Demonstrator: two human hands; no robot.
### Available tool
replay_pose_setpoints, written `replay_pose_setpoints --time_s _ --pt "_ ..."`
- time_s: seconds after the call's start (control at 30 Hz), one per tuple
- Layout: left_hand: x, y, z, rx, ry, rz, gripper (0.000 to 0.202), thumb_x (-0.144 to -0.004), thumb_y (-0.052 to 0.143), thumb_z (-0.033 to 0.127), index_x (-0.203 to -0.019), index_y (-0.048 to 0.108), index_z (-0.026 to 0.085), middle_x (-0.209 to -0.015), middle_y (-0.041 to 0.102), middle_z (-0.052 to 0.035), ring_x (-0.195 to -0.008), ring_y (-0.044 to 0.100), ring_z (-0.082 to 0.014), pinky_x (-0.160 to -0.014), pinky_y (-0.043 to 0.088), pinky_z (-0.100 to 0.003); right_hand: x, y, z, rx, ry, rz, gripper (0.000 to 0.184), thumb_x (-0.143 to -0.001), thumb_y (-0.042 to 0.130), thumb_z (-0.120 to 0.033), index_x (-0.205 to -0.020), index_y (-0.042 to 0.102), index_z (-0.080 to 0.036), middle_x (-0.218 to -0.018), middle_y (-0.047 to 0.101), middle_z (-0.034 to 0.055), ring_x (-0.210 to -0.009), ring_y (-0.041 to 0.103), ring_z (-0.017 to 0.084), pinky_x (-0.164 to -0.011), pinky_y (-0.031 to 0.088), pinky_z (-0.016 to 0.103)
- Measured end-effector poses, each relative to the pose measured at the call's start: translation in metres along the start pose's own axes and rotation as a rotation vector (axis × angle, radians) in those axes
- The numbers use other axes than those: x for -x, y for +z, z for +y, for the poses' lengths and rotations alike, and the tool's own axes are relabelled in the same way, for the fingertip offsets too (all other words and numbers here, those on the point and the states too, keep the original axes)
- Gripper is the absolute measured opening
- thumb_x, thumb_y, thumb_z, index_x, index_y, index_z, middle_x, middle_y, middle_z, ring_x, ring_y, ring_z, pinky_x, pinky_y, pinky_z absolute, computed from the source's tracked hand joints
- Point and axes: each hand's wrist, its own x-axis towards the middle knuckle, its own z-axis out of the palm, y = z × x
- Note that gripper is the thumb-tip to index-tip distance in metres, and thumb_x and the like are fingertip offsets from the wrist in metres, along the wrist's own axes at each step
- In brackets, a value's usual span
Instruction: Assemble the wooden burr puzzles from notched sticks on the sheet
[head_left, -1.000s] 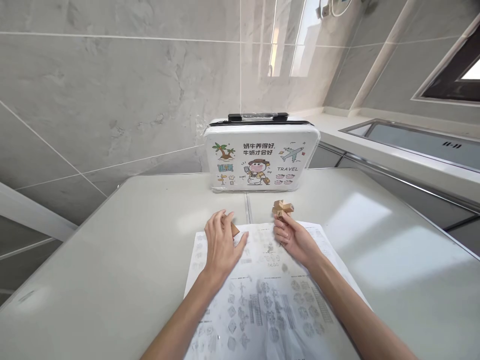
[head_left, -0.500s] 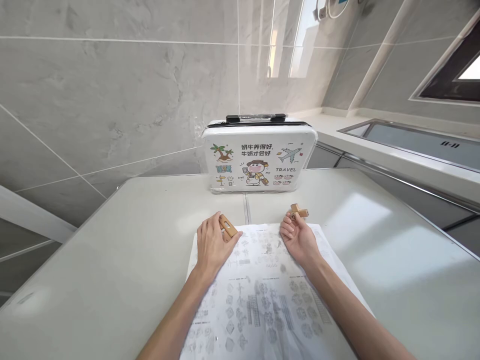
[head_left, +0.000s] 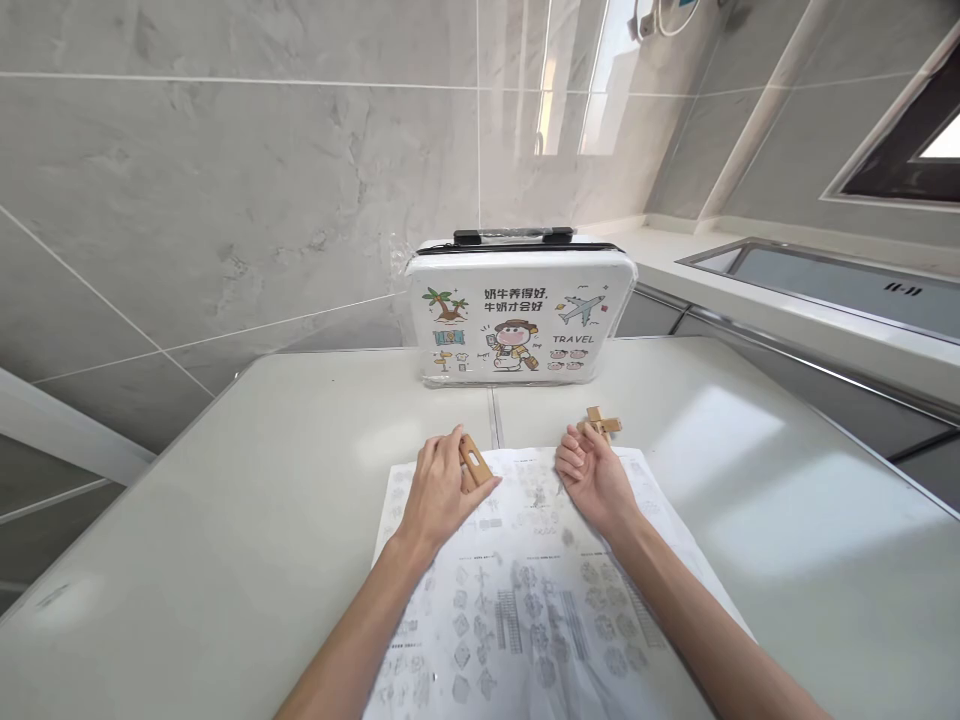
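Note:
My left hand (head_left: 442,490) is closed round a light-brown wooden puzzle piece (head_left: 480,468), a bar with a long slot cut through it. Part of that bar is hidden by the fingers. On the right, my right hand (head_left: 596,485) is turned palm up with its fingers curled. At its thumb and fingertips it grips a cross-shaped wooden puzzle piece (head_left: 611,425), with bars crossing each other; its lower part is covered by the fingers. Both hands rest over a printed instruction sheet (head_left: 517,600), which carries small line drawings and columns of text.
A white carrying case (head_left: 465,275) with cartoon prints and a black handle stands upright behind the sheet, in clear plastic wrap. The pale table (head_left: 262,480) has a seam in its middle. Grey tiled wall rises behind; a counter with a sink (head_left: 840,285) is at the right.
My left hand has moved slightly right with the slotted piece, further over the sheet. My right hand has shifted a little left, and the cross-shaped piece has turned slightly at its fingertips.

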Motion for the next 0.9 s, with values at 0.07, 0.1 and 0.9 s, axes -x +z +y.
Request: replay_pose_setpoints --time_s 0.07,0.1,0.9 --pt "0.001 0.000 0.004 0.034 0.047 -0.040 0.088 -0.086 0.082 0.052 -0.156 0.037 0.024 -0.136 0.063 -0.0145 -0.127 0.056 -0.0373 -0.106 0.051 -0.054 0.003 0.007 0.001 0.069 0.014 -0.025 0.031 -0.091 0.073 -0.051 -0.091 0.056 -0.025 -0.068 0.042 -0.0062 -0.049 0.038 0.011 -0.041 0.038 0.025" --pt "0.002 0.000 0.006 0.055 0.079 -0.064 0.089 -0.086 0.082 0.053 -0.157 0.037 0.025 -0.138 0.063 -0.0146 -0.128 0.057 -0.0375 -0.105 0.051 -0.054 0.005 0.010 0.001 0.110 0.019 -0.039 0.031 -0.091 0.074 -0.051 -0.092 0.057 -0.025 -0.070 0.046 -0.0055 -0.050 0.039 0.011 -0.041 0.038 0.025" --pt "-0.009 -0.035 -0.008 -0.065 0.233 -0.112 0.018 -0.102 0.062 0.040 -0.100 0.058 0.022 -0.102 0.068 -0.0056 -0.097 0.062 -0.0257 -0.090 0.048 -0.042 0.028 0.020 0.000 1.322 -0.440 -0.567 0.083 -0.077 0.089 -0.040 -0.147 0.046 -0.030 -0.138 0.058 0.0107 -0.133 0.049 0.036 -0.112 0.046 0.055"
